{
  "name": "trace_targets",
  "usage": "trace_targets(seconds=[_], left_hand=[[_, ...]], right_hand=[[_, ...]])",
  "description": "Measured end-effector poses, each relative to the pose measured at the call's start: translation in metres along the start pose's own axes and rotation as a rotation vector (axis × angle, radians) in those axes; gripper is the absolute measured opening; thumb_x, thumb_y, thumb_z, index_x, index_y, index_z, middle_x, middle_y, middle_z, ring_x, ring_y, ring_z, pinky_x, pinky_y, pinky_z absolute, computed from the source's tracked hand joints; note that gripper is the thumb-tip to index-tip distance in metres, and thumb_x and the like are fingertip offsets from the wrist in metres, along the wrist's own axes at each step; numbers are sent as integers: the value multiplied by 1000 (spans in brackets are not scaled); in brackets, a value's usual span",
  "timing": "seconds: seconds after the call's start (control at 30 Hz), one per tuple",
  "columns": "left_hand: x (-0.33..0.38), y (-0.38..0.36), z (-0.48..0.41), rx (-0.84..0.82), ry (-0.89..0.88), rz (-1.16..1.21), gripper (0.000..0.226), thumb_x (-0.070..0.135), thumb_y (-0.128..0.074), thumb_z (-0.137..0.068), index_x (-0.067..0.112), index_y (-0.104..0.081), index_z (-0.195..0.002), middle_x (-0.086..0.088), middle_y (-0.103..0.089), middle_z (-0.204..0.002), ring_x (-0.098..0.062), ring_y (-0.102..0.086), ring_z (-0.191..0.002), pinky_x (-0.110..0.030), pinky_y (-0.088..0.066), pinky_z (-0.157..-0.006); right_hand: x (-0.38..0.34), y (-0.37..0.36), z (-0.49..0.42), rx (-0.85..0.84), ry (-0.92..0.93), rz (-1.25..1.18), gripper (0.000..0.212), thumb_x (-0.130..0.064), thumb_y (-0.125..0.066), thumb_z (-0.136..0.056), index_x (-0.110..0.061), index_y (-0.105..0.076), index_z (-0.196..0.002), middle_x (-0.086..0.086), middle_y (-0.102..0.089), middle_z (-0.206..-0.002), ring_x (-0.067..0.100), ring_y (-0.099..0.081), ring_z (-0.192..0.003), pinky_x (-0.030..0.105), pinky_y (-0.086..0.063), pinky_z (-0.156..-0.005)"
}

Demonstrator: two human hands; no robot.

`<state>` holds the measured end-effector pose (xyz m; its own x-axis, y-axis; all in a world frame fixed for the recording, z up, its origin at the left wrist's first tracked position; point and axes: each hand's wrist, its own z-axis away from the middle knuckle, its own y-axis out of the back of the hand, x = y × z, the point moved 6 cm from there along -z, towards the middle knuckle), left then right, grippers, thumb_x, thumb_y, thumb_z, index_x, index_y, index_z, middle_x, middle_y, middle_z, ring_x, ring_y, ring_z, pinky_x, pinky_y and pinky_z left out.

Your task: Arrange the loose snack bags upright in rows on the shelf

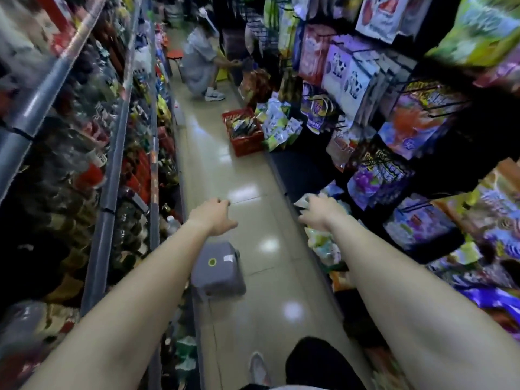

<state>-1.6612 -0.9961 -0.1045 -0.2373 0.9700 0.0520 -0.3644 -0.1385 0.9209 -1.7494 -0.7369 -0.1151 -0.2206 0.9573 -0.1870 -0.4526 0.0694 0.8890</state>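
Grey stool (pixel 218 273), red basket (pixel 247 143) and a crouching person (pixel 198 60) line the aisle floor (pixel 253 175).

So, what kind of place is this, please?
Most likely a small supermarket or snack shop aisle: snack bags hang on hooks on the right, stocked shelves line the left, and a red basket of packets stands on the tiled floor.

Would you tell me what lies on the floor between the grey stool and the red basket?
Only bare glossy floor lies between the grey stool and the red basket, in the head view.
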Motion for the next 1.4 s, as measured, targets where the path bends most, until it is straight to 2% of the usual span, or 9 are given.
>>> trace_targets(seconds=[0.27,0.37,0.47,0.7,0.83,1.0,1.17,1.33,1.4], left_hand=[[42,38,-165,-63,-132,-40,71,55,-56,-89,20,-37,-148,-7,-42,-146,-29,-50,-125,-42,-49,-92],[70,59,-232,-58,-164,-49,71,52,-56,-88,21,-36,-149,-7,-41,-147,-30,-46,-128,-42,-46,-93],[108,86,-288,-57,-222,-77,71,52,-56,-89,20,-37,-148,-8,-42,-147,-31,-48,-128,-40,-44,-95],[193,131,-387,-59,-351,-115,71,59,-56,-84,22,-41,-144,-7,-46,-141,-31,-49,-126,-47,-47,-96],[246,143,-430,-100,-456,-185,73,57,-57,-87,22,-36,-147,-8,-43,-140,-33,-46,-127,-48,-46,-96],[329,146,-460,-110,-705,-308,73,59,-55,-87,19,-37,-145,-9,-42,-140,-35,-46,-126,-48,-46,-93],[406,138,-465,-172,-950,-367,64,55,-53,-90,15,-47,-140,-10,-50,-141,-32,-47,-129,-39,-42,-103],[434,123,-463,-207,-1267,-588,78,60,-50,-91,16,-29,-152,-12,-27,-159,-32,-35,-139,-42,-39,-108],[431,123,-456,-223,-1339,-655,80,59,-50,-93,18,-23,-155,-11,-19,-162,-33,-33,-141,-40,-38,-108]], right_hand=[[30,35,-131,-16,-117,-38,56,-47,-59,-87,-17,-48,-132,12,-46,-137,35,-43,-128,41,-41,-90],[52,54,-184,-3,-178,-47,54,-43,-56,-85,-15,-47,-131,12,-44,-137,35,-41,-130,45,-43,-97],[77,77,-228,-12,-229,-63,53,-40,-56,-87,-16,-47,-134,12,-44,-138,35,-43,-128,46,-44,-97],[144,127,-287,-6,-323,-122,68,-52,-56,-88,-14,-39,-143,12,-40,-144,38,-42,-129,47,-44,-98],[191,141,-293,16,-435,-193,68,-52,-59,-89,-14,-40,-142,13,-41,-143,38,-45,-127,49,-45,-98],[246,139,-271,29,-682,-306,66,-57,-59,-89,-16,-44,-139,12,-44,-142,36,-52,-119,46,-51,-91],[270,131,-242,85,-935,-415,70,-46,-61,-92,-14,-34,-148,14,-38,-148,37,-45,-129,46,-46,-98],[250,112,-214,164,-1175,-591,72,-57,-61,-83,-13,-46,-137,20,-49,-141,38,-55,-119,44,-51,-94],[228,105,-204,154,-1263,-630,75,-59,-59,-85,-13,-42,-142,20,-43,-147,38,-52,-124,43,-51,-95]])
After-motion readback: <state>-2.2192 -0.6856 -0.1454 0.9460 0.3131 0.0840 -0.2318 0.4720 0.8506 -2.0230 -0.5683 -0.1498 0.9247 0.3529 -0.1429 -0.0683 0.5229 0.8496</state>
